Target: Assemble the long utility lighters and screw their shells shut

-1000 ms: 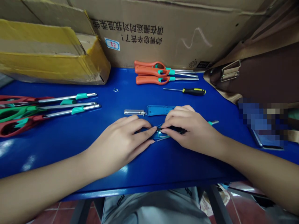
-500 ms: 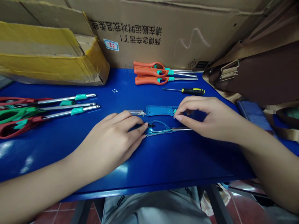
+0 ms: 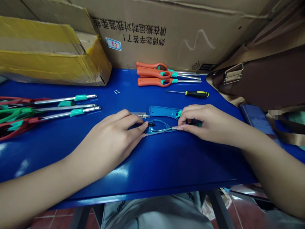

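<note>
Here's the blue table [image 3: 154,168], filling the view, with a big cardboard box [image 3: 176,35] standing along its far edge. Over on the left sits the smaller box with yellow tape [image 3: 47,63].

Into the middle come both hands! The left hand [image 3: 116,133] is at the near end of the action, its fingers drawn narrow on the handle end of the opened blue lighter [image 3: 150,129], which lies flat on the table between the two hands. The right hand [image 3: 212,124] has thumb and fingers pinched on the metal tube [image 3: 174,128] at the lighter's other end; the rest of that tube is hidden by the hand.

Out to the left, red lighters [image 3: 33,122] lie alongside a green lighter [image 3: 28,111], metal rods pointing right. Three orange lighters [image 3: 154,81] are bunched at the back by the cardboard, and just in front of them rests a screwdriver [image 3: 196,94], black and yellow.

Just beyond the opened lighter, the loose blue shell [image 3: 159,111] lies hollow side up. At its left end, a clear tank [image 3: 140,114], partly behind the left hand; at its right, a small green piece [image 3: 179,113], near the right fingers. Tiniest of all, white bits [image 3: 117,92] on the table.
</note>
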The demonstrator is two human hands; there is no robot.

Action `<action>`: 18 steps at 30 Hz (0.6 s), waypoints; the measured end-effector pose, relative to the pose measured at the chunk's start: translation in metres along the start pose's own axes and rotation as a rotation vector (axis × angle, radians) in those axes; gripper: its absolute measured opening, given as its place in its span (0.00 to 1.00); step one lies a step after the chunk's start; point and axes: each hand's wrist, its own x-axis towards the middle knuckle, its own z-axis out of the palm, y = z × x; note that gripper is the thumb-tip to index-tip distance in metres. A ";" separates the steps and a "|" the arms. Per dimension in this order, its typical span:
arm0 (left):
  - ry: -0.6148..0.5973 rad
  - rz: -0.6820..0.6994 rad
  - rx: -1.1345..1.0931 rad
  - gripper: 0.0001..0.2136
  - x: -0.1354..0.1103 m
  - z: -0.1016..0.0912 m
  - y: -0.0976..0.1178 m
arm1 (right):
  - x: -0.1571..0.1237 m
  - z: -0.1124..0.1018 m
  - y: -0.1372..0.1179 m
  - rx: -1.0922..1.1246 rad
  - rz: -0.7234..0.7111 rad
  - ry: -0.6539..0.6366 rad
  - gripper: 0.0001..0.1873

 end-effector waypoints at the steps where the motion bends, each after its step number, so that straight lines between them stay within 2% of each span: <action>1: 0.006 0.004 -0.013 0.16 0.000 0.001 0.000 | 0.000 0.000 0.000 -0.020 -0.012 0.009 0.07; 8: 0.025 0.042 -0.062 0.15 -0.001 0.005 -0.002 | -0.002 0.000 -0.001 -0.023 -0.020 0.023 0.09; 18: 0.024 0.053 -0.086 0.15 -0.001 0.007 -0.002 | -0.003 0.001 0.001 -0.086 -0.112 0.054 0.07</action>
